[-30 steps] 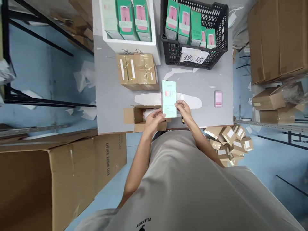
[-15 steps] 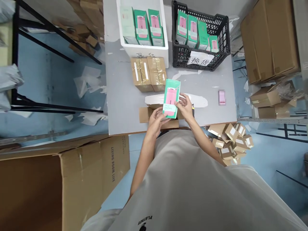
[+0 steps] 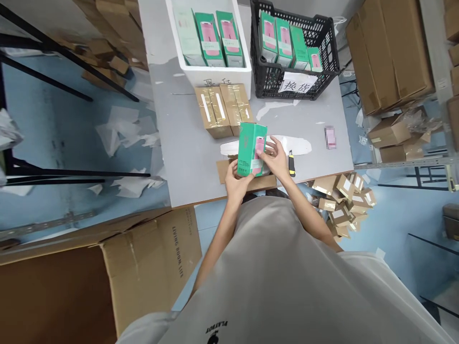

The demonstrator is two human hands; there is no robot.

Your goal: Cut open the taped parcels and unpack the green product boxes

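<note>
A green retail box with a pink bottle-like product printed on it is held upright over the table's front edge. My left hand grips its lower left corner. On the right side, my right hand holds it, thumb on the printed face. Beneath the box lies an open cardboard carton, mostly covered by it and my hands. A yellow and black utility knife rests just right of my right hand. Two taped brown cartons stand behind the green box.
At the table's back are a white bin and a black plastic crate, both holding similar green boxes. A small pink item, blurred, lies at the right. A large open carton stands at lower left; several small parcels are piled at right.
Both hands have turned the green box, so its plain green side now shows beside the pink-printed face. The view has shifted slightly, and the utility knife is more exposed.
</note>
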